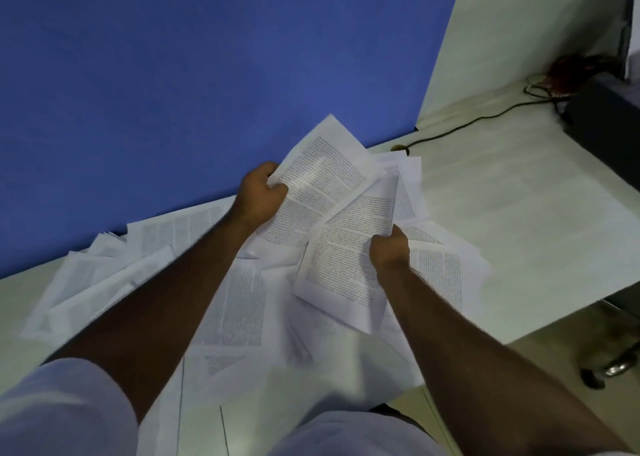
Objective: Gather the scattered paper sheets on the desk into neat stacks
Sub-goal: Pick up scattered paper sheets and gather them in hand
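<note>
Several printed white paper sheets [239, 303] lie scattered and overlapping across the pale desk [519, 220]. My left hand [261, 194] grips the left edge of a printed sheet [318, 181] lifted above the pile. My right hand [389, 247] pinches the right edge of another printed sheet [343, 268], which is tilted and overlaps the first one's lower corner. More sheets [440, 265] lie flat to the right of my right hand, and others [104, 275] spread out at the left under my forearm.
A blue partition [207, 74] runs along the desk's far edge. A black cable [460, 128] crosses the desk's back right toward a dark box [609, 123]. A chair base [616, 369] stands on the floor past the desk's right edge.
</note>
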